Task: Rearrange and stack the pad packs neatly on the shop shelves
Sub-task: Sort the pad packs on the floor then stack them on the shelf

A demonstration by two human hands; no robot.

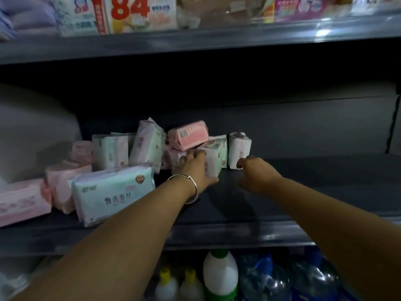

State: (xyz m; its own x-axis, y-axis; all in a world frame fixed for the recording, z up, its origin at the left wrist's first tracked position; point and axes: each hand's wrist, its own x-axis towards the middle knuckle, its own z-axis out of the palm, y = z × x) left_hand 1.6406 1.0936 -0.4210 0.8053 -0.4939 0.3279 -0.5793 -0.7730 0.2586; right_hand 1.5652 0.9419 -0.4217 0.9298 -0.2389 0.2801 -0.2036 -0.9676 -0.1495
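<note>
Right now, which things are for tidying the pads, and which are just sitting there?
For the job: pink pad pack, green pad pack, white pad pack, left hand, right hand.
Just sitting there: white bottle, water jugs, bracelet.

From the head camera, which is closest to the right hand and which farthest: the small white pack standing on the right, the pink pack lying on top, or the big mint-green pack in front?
1. Small white pack: just beyond the right hand.
2. Pink pack: up and left, atop the pile.
3. Big mint-green pack: far left, at the shelf front.
</note>
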